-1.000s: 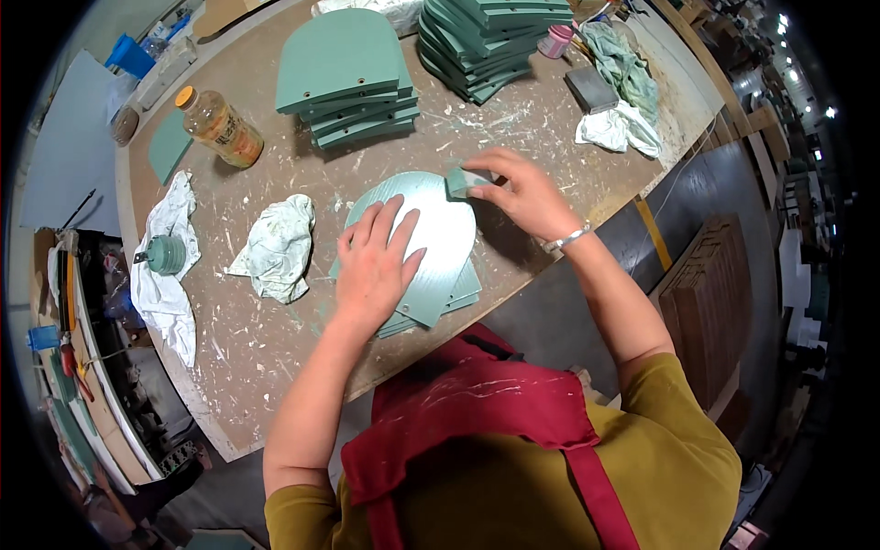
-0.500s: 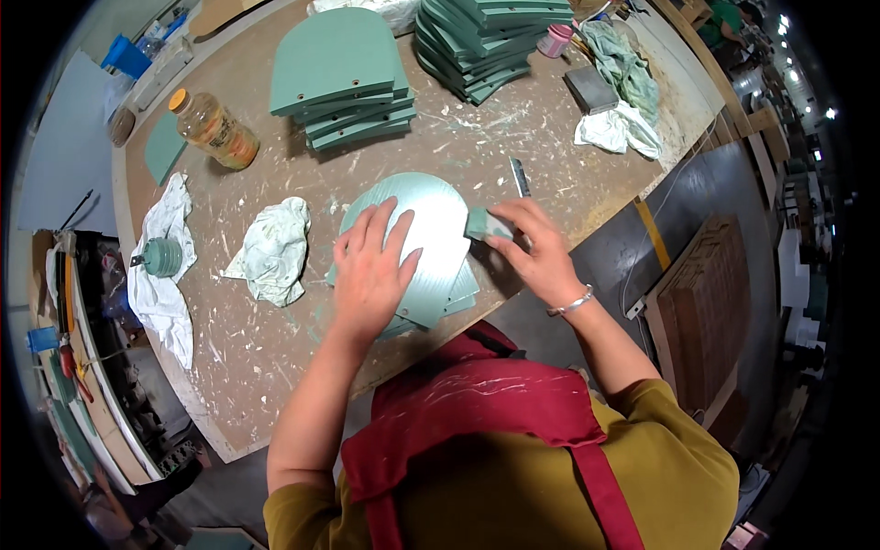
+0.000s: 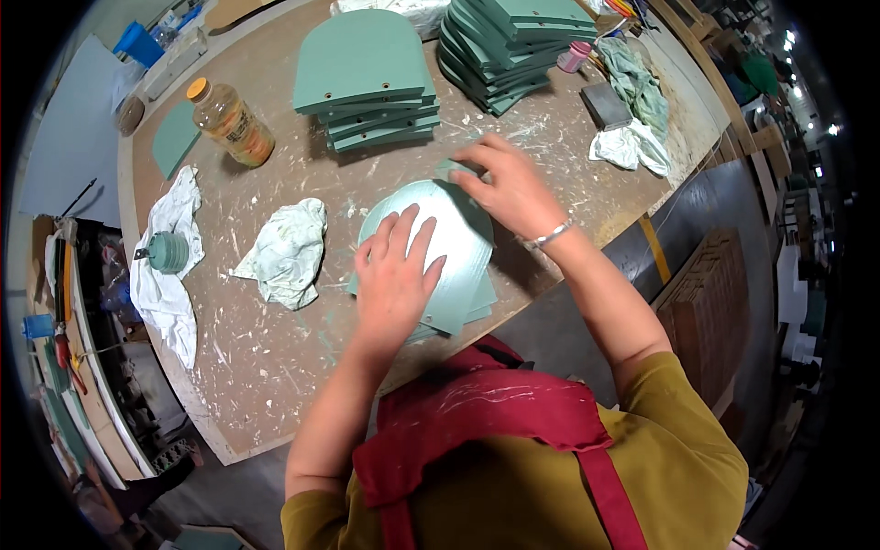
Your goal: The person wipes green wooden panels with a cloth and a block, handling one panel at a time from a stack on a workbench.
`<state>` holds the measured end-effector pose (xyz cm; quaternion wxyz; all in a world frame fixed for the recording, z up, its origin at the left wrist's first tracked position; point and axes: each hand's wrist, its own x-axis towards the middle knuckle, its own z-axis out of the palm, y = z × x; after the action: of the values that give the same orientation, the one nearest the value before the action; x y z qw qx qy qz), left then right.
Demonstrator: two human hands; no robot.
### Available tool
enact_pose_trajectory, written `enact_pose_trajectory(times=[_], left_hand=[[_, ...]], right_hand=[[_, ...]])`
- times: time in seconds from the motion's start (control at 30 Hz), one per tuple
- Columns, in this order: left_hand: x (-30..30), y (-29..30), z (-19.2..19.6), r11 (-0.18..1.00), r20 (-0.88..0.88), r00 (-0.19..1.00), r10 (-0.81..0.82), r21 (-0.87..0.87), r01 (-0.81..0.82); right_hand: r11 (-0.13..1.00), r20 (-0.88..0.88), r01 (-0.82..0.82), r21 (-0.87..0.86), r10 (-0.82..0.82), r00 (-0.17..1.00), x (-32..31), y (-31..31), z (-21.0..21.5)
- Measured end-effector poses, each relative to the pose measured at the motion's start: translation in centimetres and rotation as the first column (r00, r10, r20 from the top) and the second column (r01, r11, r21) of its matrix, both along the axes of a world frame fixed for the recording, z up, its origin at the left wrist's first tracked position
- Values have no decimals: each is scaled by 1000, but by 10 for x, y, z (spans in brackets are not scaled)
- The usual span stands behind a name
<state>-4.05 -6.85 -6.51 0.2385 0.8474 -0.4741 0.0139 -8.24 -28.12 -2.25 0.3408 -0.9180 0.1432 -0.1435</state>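
A pale green rounded panel (image 3: 466, 240) lies on top of other green panels near the table's front edge. My left hand (image 3: 396, 275) rests flat on its face, fingers stretched out. At the panel's far curved edge, my right hand (image 3: 513, 188) pinches a small green block (image 3: 445, 169), which looks like a sanding pad. The fingers hide most of this block. Behind the work stands a stack of green panels (image 3: 362, 64) with small holes along their front edges.
Another tall stack of panels (image 3: 495, 55) stands farther right, beside a pink jar (image 3: 575, 57). Rags (image 3: 284, 252) lie on the table (image 3: 266, 367). A bottle with an orange cap (image 3: 234, 124) and a green ribbed container (image 3: 167, 252) stand at the left.
My right hand has moved the small green block from the panel's right side to its far edge. My left hand stays flat on the panel. The knife blade seen beyond the hand is now hidden.
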Motion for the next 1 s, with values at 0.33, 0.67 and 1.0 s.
enact_pose_trajectory(times=[0.33,0.67,1.0], left_hand=[[1,0,-5,999,1,1000,13,-31,-13],[2,2,-4,999,-16,1000,16,-28,-17],[-1,2,-5,999,-33,998,52,-5,-52]], right_hand=[[998,-120,63,29,-60,991,-11,-3,-1],[995,-162,104,-7,-103,981,-29,-9,-13],[990,-171,119,-70,-130,977,-45,-14,-13]])
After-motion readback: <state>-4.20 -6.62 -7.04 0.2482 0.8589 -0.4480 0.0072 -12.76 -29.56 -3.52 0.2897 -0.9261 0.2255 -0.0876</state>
